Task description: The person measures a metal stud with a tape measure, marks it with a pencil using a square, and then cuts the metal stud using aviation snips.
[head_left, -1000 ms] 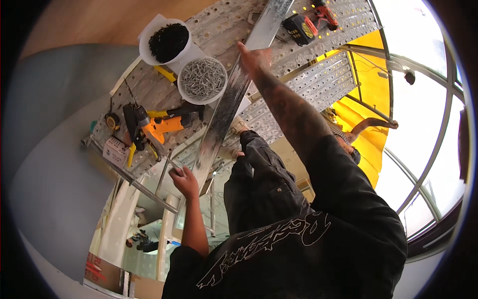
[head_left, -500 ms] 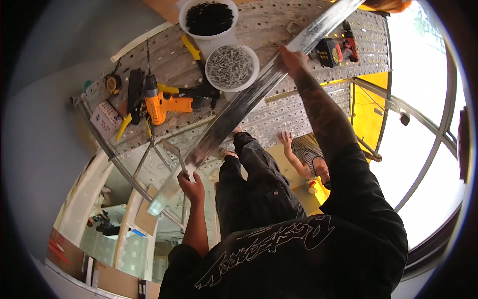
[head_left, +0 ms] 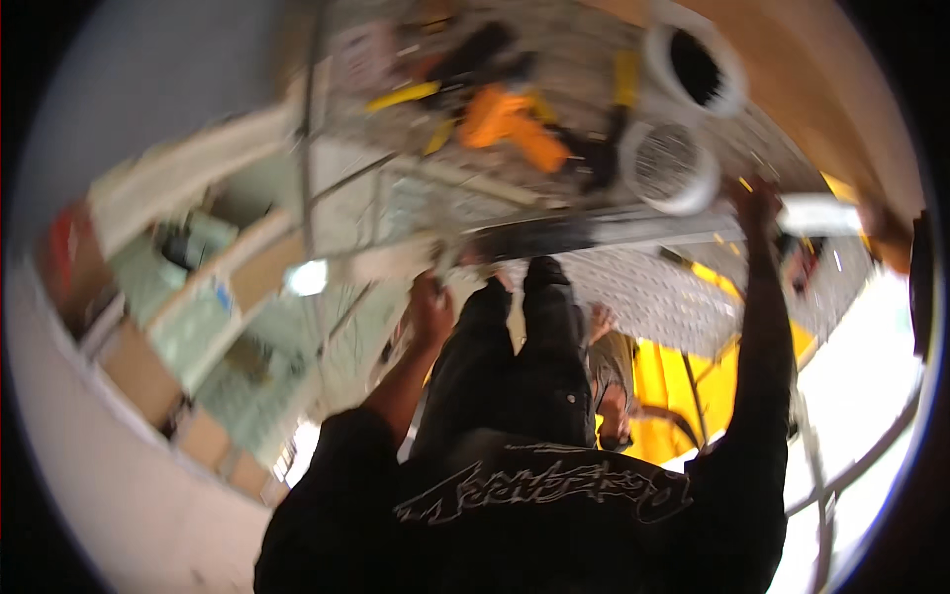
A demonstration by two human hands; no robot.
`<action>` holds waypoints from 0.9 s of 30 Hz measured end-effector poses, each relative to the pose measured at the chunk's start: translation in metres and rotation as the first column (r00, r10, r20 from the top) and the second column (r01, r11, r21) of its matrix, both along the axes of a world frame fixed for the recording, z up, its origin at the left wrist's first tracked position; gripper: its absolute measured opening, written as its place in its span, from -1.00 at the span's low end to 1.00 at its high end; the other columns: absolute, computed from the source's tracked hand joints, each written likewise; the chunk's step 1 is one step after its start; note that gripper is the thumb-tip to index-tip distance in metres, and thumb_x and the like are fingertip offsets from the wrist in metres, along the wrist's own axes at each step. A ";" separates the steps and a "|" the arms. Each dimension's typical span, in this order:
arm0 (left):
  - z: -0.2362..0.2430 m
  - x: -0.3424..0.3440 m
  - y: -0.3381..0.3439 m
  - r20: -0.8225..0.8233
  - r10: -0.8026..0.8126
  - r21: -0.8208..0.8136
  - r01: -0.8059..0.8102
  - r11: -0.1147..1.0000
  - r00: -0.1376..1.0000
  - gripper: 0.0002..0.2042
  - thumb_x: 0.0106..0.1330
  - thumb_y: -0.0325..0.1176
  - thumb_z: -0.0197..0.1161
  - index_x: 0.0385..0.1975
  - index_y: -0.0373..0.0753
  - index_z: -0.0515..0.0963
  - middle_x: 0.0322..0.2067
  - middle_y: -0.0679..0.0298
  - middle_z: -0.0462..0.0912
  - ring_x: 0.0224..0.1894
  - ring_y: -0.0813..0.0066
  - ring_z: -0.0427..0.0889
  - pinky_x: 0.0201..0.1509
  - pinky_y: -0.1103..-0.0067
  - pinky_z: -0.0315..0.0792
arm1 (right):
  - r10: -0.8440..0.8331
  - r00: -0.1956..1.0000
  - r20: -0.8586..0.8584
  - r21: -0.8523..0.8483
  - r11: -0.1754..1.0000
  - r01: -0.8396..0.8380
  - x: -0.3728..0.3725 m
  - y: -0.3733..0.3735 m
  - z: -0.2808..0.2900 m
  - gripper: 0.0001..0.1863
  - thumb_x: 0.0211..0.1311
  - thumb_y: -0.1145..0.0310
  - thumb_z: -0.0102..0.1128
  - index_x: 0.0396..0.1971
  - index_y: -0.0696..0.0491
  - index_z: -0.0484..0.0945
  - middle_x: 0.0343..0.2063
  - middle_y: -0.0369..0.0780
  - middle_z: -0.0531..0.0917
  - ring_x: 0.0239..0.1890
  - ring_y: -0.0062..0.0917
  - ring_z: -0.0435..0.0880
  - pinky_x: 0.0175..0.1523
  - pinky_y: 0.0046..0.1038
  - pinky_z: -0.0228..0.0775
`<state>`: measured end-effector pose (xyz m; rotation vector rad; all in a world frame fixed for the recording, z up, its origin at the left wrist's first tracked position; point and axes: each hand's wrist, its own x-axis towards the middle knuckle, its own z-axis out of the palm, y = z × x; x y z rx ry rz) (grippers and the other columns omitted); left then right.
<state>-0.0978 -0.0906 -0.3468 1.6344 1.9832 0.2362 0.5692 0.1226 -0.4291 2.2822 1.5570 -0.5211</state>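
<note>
A long shiny metal channel (head_left: 618,230) lies nearly level across the picture in front of me. My right hand (head_left: 757,203) grips it toward its right end, beside a white tub of screws (head_left: 665,163); blur hides the single fingers. Near the channel's left part, my left hand (head_left: 430,307) is closed around a bent, thin grey metal piece (head_left: 451,252), which is too smeared to name. Beyond the channel an orange drill (head_left: 510,127) rests on the perforated platform (head_left: 574,35).
A tub of black pieces (head_left: 696,67) stands behind the screws. Yellow-handled tools (head_left: 404,96) lie around the drill. Below, another person in a striped top (head_left: 609,366) is close to a lower perforated deck (head_left: 643,282). Scaffold tubes (head_left: 309,148) rise at the left, near cardboard boxes (head_left: 148,371).
My view has turned, so the bench things appear farther right. The channel has gone from a steep slant to nearly level in the picture. Both hands keep their hold.
</note>
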 end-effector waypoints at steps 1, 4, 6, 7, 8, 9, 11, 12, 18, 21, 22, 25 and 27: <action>0.004 -0.011 -0.003 -0.008 -0.022 0.014 0.022 1.000 1.000 -0.72 0.30 -0.46 0.22 -0.02 -0.35 0.45 -0.17 -0.08 0.53 -0.10 -0.14 0.52 0.02 0.14 0.39 | 0.172 0.952 0.254 -0.041 0.985 -0.167 -0.015 0.009 -0.008 -0.26 0.10 -0.41 0.23 -0.08 0.01 0.67 -0.06 -0.04 0.69 -0.06 -0.11 0.69 0.03 0.04 0.45; 0.038 -0.017 -0.002 -0.045 0.079 -0.042 -0.081 0.996 0.996 -0.73 0.33 -0.44 0.20 -0.02 -0.32 0.40 -0.12 -0.06 0.52 -0.04 -0.16 0.51 0.07 0.12 0.39 | 0.095 0.966 0.239 -0.160 0.985 -0.057 -0.029 0.023 -0.036 -0.18 0.19 -0.43 0.12 0.00 0.10 0.67 -0.03 0.05 0.70 0.09 -0.02 0.67 0.12 0.05 0.49; 0.041 -0.021 -0.014 0.018 0.179 -0.067 -0.178 0.982 0.984 -0.74 0.33 -0.42 0.23 -0.04 -0.31 0.41 -0.12 -0.06 0.52 -0.03 -0.15 0.51 0.06 0.13 0.41 | 0.203 0.971 0.125 -0.272 0.948 -0.163 0.002 0.021 -0.065 -0.28 0.24 -0.33 0.11 -0.19 0.13 0.74 -0.16 0.08 0.74 -0.03 0.02 0.71 0.10 0.03 0.50; 0.046 -0.023 -0.018 0.014 0.212 -0.051 -0.211 0.976 0.977 -0.74 0.33 -0.42 0.23 -0.04 -0.31 0.41 -0.12 -0.06 0.52 -0.03 -0.15 0.51 0.06 0.13 0.41 | 0.231 0.966 0.117 -0.213 0.956 -0.203 0.011 0.022 -0.082 -0.33 0.26 -0.28 0.11 -0.28 0.13 0.75 -0.23 0.09 0.74 -0.08 0.03 0.73 0.09 0.02 0.51; 0.052 -0.022 -0.020 0.028 0.232 -0.053 -0.231 0.972 0.972 -0.75 0.34 -0.41 0.25 -0.06 -0.30 0.41 -0.13 -0.05 0.53 -0.05 -0.14 0.53 0.04 0.14 0.42 | 0.258 0.959 0.117 -0.156 0.959 -0.238 0.025 0.022 -0.093 -0.38 0.28 -0.22 0.11 -0.37 0.12 0.76 -0.29 0.11 0.74 -0.14 0.03 0.74 0.09 0.01 0.51; 0.061 -0.028 -0.025 0.010 0.253 -0.055 -0.252 0.966 0.967 -0.76 0.34 -0.39 0.26 -0.09 -0.30 0.42 -0.15 -0.04 0.53 -0.07 -0.13 0.54 0.01 0.16 0.44 | 0.312 0.946 0.086 -0.178 0.939 -0.294 0.018 0.024 -0.116 -0.41 0.31 -0.17 0.09 -0.39 0.12 0.75 -0.31 0.10 0.74 -0.16 0.01 0.74 0.07 0.02 0.51; 0.050 -0.018 -0.032 0.135 0.290 -0.050 -0.286 0.957 0.948 -0.76 0.33 -0.39 0.28 -0.10 -0.29 0.43 -0.16 -0.03 0.54 -0.10 -0.12 0.55 -0.03 0.17 0.46 | 0.717 0.681 0.149 -0.264 0.693 -0.671 0.104 0.039 -0.086 -0.47 0.40 -0.03 0.03 -0.44 0.13 0.74 -0.38 0.06 0.75 -0.24 -0.06 0.75 -0.02 0.04 0.50; 0.051 -0.017 -0.031 0.160 0.278 -0.037 -0.276 0.960 0.947 -0.76 0.33 -0.39 0.29 -0.11 -0.29 0.44 -0.18 -0.01 0.55 -0.14 -0.11 0.56 -0.07 0.18 0.47 | 0.732 0.635 0.245 -0.264 0.681 -0.683 0.111 0.042 -0.075 -0.49 0.41 0.02 0.02 -0.47 0.13 0.73 -0.42 0.03 0.74 -0.26 -0.08 0.75 -0.12 0.04 0.51; 0.075 -0.041 -0.062 0.046 0.410 0.021 -0.411 0.911 0.911 -0.75 0.33 -0.41 0.31 -0.08 -0.28 0.45 -0.22 0.05 0.54 -0.25 0.03 0.58 -0.17 0.25 0.48 | 0.231 0.972 0.040 0.094 0.968 -0.234 0.007 0.031 -0.058 -0.58 0.40 0.12 0.00 -0.38 0.11 0.74 -0.40 -0.02 0.75 -0.24 -0.11 0.76 -0.16 -0.01 0.56; 0.072 -0.046 -0.077 0.091 0.499 -0.017 -0.500 0.866 0.862 -0.76 0.36 -0.40 0.30 -0.07 -0.27 0.44 -0.23 0.05 0.53 -0.30 0.08 0.57 -0.18 0.29 0.48 | 0.376 0.835 0.402 0.265 0.825 -0.499 0.029 0.050 0.004 -0.80 0.31 0.34 0.14 -0.27 0.09 0.70 -0.30 -0.09 0.76 -0.26 -0.23 0.75 -0.14 -0.22 0.63; 0.073 -0.048 -0.079 0.079 0.542 -0.032 -0.541 0.840 0.837 -0.76 0.36 -0.39 0.30 -0.07 -0.27 0.44 -0.23 0.05 0.53 -0.30 0.08 0.57 -0.19 0.29 0.48 | 0.456 0.772 0.442 0.385 0.681 -0.623 0.023 0.054 0.025 -0.87 0.27 0.39 0.22 -0.31 0.11 0.67 -0.32 -0.11 0.74 -0.28 -0.30 0.74 -0.16 -0.32 0.65; 0.077 -0.060 -0.104 0.076 0.636 -0.054 -0.634 0.772 0.768 -0.85 0.42 -0.39 0.24 -0.15 -0.29 0.47 -0.25 0.07 0.55 -0.30 0.08 0.61 -0.18 0.29 0.49 | -0.136 0.894 -0.427 0.588 0.709 0.389 -0.065 0.055 0.065 -0.71 0.36 0.20 0.11 -0.27 0.13 0.66 -0.36 -0.12 0.68 -0.42 -0.21 0.64 -0.15 -0.15 0.51; 0.072 -0.053 -0.108 0.192 0.714 -0.146 -0.699 0.700 0.674 -0.83 0.48 -0.31 0.17 -0.25 -0.29 0.50 -0.31 0.08 0.58 -0.27 0.01 0.64 -0.16 0.26 0.50 | 0.132 0.970 -0.206 0.753 0.654 0.071 -0.080 0.048 0.092 -0.64 0.46 0.20 0.02 -0.29 0.23 0.58 -0.36 -0.05 0.64 -0.36 -0.18 0.63 -0.12 -0.14 0.49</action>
